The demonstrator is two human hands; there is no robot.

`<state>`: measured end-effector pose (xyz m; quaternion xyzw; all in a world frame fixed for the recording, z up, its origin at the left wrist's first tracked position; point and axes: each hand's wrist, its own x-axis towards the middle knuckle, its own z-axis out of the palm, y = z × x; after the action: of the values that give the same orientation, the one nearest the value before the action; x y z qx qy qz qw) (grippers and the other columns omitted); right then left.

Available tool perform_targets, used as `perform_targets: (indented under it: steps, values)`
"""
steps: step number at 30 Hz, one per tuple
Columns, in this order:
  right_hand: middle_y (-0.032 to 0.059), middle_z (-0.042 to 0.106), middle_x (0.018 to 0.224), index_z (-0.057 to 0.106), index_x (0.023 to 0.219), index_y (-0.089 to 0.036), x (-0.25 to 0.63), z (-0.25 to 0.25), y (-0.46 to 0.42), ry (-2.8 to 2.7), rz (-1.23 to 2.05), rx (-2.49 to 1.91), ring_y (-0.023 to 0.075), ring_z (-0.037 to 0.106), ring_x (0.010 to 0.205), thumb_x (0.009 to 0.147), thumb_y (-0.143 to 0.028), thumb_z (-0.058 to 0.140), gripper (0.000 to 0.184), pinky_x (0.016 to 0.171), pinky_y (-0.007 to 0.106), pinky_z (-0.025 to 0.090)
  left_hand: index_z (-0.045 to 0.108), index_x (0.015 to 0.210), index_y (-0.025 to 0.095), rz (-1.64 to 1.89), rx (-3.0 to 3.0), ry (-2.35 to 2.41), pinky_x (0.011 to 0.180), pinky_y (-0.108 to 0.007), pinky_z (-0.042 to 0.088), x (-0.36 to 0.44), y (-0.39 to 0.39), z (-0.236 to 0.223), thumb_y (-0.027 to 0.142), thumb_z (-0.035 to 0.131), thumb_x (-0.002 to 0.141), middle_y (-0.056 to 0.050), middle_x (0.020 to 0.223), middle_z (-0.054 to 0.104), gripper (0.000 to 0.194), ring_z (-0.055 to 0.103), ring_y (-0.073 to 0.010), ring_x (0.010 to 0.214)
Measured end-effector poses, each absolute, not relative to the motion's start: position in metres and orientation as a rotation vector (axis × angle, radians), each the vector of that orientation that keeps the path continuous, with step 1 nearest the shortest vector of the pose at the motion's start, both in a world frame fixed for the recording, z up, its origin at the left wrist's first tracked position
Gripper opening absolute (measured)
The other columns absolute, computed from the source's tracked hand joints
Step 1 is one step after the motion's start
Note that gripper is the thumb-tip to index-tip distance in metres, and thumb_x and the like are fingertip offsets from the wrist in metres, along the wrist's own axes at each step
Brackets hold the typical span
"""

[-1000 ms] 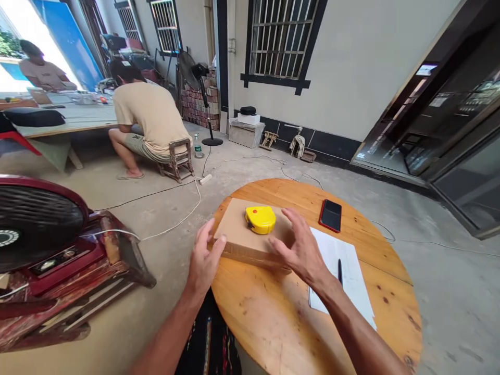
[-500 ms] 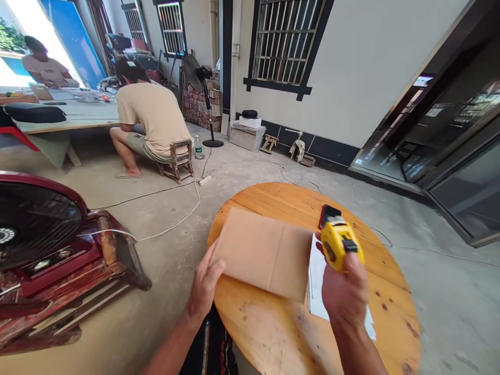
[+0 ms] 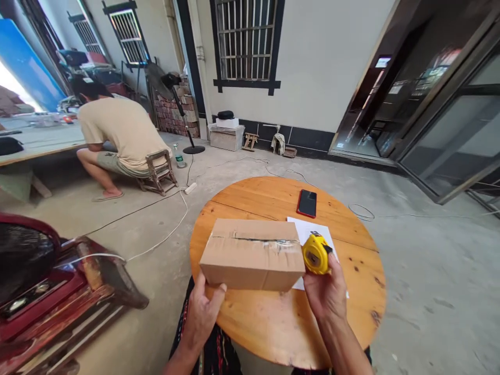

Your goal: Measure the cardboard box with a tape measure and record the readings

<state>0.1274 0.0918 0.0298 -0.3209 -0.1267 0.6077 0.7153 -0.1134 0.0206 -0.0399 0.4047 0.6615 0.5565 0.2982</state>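
Note:
A brown cardboard box [image 3: 250,260] is tilted above the round wooden table [image 3: 351,307], its taped seam with a dark slit facing up. My left hand [image 3: 205,310] grips the box's near left corner, thumb on the front side. A yellow tape measure [image 3: 315,254] is held in my right hand [image 3: 326,289], close against the box's right end; the tape's blade is not seen pulled out. My right fingers are partly hidden behind the tape measure. Under and beside it lies a white paper sheet [image 3: 326,233], partly covered by the box and my hand.
A phone with a red edge [image 3: 307,203] lies on the table's far side. To the left stands a dark red fan [image 3: 31,271] on a wooden chair. Further off, a person [image 3: 121,125] sits on a small chair at another table. White cables [image 3: 164,242] cross the floor.
The box has turned, so its taped seam now shows instead of a plain face. My right hand brought the tape measure down and left toward the box. The view has shifted right.

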Motion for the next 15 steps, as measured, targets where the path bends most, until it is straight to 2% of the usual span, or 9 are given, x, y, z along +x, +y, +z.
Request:
perform_targets:
  steps: [3, 8, 10, 12, 15]
  values:
    - [-0.0009, 0.076, 0.101, 0.071, 0.105, -0.025, 0.129, 0.025, 0.103, -0.301, 1.391, -0.707, 0.0181, 0.072, 0.089, 0.075, -0.038, 0.074, 0.033, 0.075, 0.029, 0.06, 0.06, 0.117, 0.017, 1.477, 1.087, 1.745, 0.096, -0.041, 0.049, -0.114, 0.038, -0.036, 0.042, 0.069, 0.07, -0.01, 0.11, 0.071, 0.054, 0.062, -0.0313, 0.11]
    - [0.0056, 0.076, 0.098, 0.072, 0.104, -0.022, 0.143, 0.014, 0.091, -0.361, 1.446, -0.736, 0.0256, 0.072, 0.087, 0.073, -0.044, 0.074, 0.038, 0.071, 0.036, 0.059, 0.039, 0.143, 0.02, 1.637, 1.064, 1.853, 0.107, -0.044, 0.04, -0.11, 0.03, -0.036, 0.042, 0.067, 0.076, -0.012, 0.134, 0.056, 0.076, 0.052, -0.0287, 0.124]
    - [0.008, 0.075, 0.102, 0.073, 0.104, -0.021, 0.156, 0.01, 0.074, -0.39, 1.455, -0.772, 0.0278, 0.072, 0.088, 0.072, -0.047, 0.074, 0.041, 0.073, 0.038, 0.058, 0.039, 0.143, 0.02, 1.751, 1.068, 1.949, 0.11, -0.046, 0.036, -0.104, 0.011, -0.036, 0.044, 0.067, 0.076, -0.012, 0.134, 0.054, 0.076, 0.05, -0.0294, 0.125]
    - [0.0102, 0.074, 0.108, 0.072, 0.106, -0.021, 0.171, 0.007, 0.053, -0.486, 1.469, -0.817, 0.0287, 0.07, 0.09, 0.07, -0.051, 0.074, 0.047, 0.075, 0.038, 0.056, 0.05, 0.134, 0.021, 1.763, 1.084, 1.962, 0.105, -0.043, 0.041, -0.092, -0.012, -0.033, 0.045, 0.067, 0.076, -0.009, 0.119, 0.062, 0.065, 0.056, -0.0282, 0.115]
    - [0.0095, 0.072, 0.104, 0.069, 0.11, -0.02, 0.188, 0.006, 0.018, -0.782, 1.493, -0.923, 0.0264, 0.066, 0.089, 0.063, -0.057, 0.076, 0.06, 0.074, 0.032, 0.053, 0.071, 0.099, 0.024, 1.469, 1.182, 1.804, 0.087, -0.035, 0.05, -0.063, -0.039, -0.024, 0.046, 0.065, 0.077, -0.005, 0.088, 0.067, 0.032, 0.063, -0.0246, 0.089]
